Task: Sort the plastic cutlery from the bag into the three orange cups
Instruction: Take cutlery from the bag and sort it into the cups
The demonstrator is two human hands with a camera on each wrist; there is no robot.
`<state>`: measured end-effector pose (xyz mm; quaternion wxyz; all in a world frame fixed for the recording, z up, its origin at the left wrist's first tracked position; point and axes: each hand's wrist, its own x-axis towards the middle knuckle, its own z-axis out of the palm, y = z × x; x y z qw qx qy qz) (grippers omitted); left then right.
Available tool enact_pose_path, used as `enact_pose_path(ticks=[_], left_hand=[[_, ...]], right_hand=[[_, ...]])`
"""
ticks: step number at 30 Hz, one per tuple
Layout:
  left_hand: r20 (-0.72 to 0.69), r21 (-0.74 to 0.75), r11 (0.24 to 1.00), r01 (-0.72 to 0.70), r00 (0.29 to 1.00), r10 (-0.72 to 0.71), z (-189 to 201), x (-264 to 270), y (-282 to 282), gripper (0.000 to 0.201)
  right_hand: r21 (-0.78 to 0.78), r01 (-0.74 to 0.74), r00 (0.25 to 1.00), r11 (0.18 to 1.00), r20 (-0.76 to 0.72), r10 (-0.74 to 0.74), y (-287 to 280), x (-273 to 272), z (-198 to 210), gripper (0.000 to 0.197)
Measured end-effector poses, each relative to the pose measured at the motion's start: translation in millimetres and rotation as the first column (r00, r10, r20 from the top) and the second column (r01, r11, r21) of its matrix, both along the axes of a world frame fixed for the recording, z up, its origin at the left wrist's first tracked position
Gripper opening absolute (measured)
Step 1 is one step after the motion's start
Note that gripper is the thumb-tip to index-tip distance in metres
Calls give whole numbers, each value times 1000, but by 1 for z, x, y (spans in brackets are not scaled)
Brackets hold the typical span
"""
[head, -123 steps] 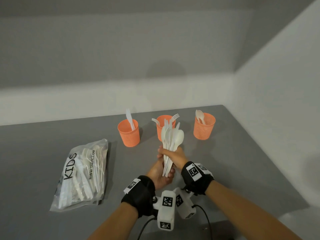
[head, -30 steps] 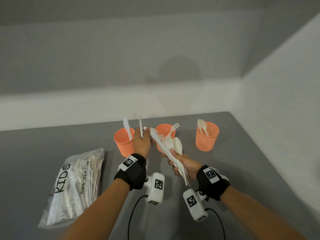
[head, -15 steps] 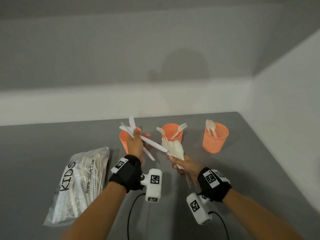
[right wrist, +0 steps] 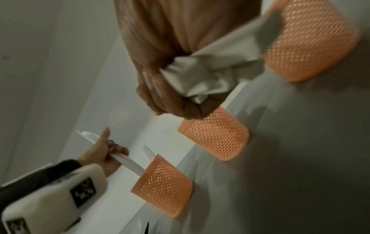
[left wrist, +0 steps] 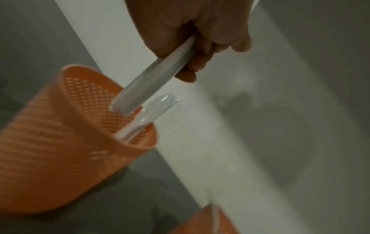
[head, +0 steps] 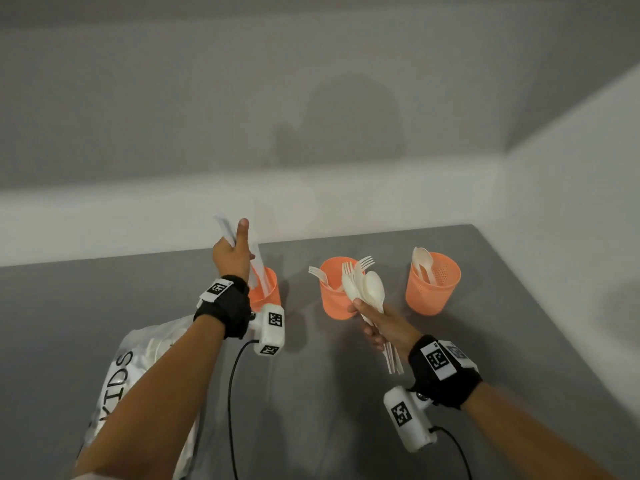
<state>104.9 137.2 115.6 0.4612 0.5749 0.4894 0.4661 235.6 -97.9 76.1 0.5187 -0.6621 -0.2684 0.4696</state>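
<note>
White plastic knives (head: 257,268) sit in the grip of my left hand (head: 231,255), fingers curled round their handles and thumb sticking up; their lower ends angle down into the mouth of the left orange cup (head: 266,295), at the far left of the row. From the left wrist view I see the knife ends at the rim, with another knife (left wrist: 148,117) already leaning inside that mesh cup.

My right hand (head: 382,326) holds a mixed bundle of cutlery (head: 367,293), fingers wrapped round the handles, with spoon bowls and fork tines fanned upward just in front of the middle orange cup (head: 334,299). The handle ends stick out below my palm towards the near side.

That middle cup holds forks (head: 363,263), tines up. To the right, the right orange cup (head: 433,284) holds spoons (head: 421,259). All three cups stand in a line on the grey tabletop (head: 502,341), near the far edge by the white wall.

At near left lies the clear plastic bag (head: 138,358), partly hidden under my left forearm, with pale cutlery still inside and black lettering on it.
</note>
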Motion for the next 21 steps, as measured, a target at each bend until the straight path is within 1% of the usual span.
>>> enact_pose_path(ticks=[2, 4, 6, 8, 9, 10, 11, 12, 13, 14, 15, 16, 18, 20, 21], left_hand=[[-111, -78, 995, 57, 992, -65, -21, -1, 1, 48], [-210, -135, 984, 114, 967, -141, -40, -4, 0, 45], [-325, -121, 982, 143, 929, -175, -50, -6, -1, 40], [-415, -2, 993, 122, 903, -112, -50, -8, 0, 40], [-443, 77, 992, 95, 895, -52, -46, -8, -2, 43], [-438, 159, 986, 57, 899, 19, -40, -9, -7, 44], [-397, 236, 972, 18, 914, 79, -35, -11, -13, 43], [-335, 305, 952, -3, 936, 110, -28, -12, -23, 39], [-273, 333, 943, 8, 958, 88, -23, -12, -34, 33], [-217, 321, 945, 58, 976, 14, -19, -10, -48, 27], [-178, 266, 954, 139, 980, -93, -17, -7, -62, 21], [-164, 194, 951, 242, 964, -212, -16, -4, -76, 17], [-189, 42, 900, 434, 888, -419, -20, 2, -98, 20], [-158, -124, 836, 535, 821, -549, -22, 7, -111, 28], [-104, -215, 803, 555, 805, -584, -21, 8, -115, 31]], right_hand=[[3, -8, 1000, 1000, -4, 8, 1, 1, -2, 27], [-10, 1, 1000, 1000, -16, -1, 0, 0, -3, 28], [-13, 5, 1000, 1000, -31, -5, -1, -1, -5, 28], [-10, 7, 999, 1000, -50, -7, -1, -2, -7, 27], [-7, 9, 998, 1000, -67, -10, -2, -2, -8, 26], [-3, 14, 996, 1000, -85, -14, -1, -3, -9, 25], [2, 21, 995, 1000, -102, -21, -1, -3, -10, 24], [7, 28, 993, 1000, -113, -27, 0, -4, -11, 24], [12, 32, 992, 999, -122, -30, 1, -6, -12, 24], [16, 35, 991, 999, -130, -32, 1, -7, -12, 24], [20, 34, 990, 999, -138, -31, 2, -10, -12, 24], [26, 30, 989, 999, -147, -26, 3, -12, -12, 23], [41, -3, 985, 999, -173, 10, 4, -18, -10, 21], [48, -61, 981, 997, -182, 69, 5, -23, -8, 23], [46, -92, 979, 995, -177, 99, 4, -25, -8, 24]])
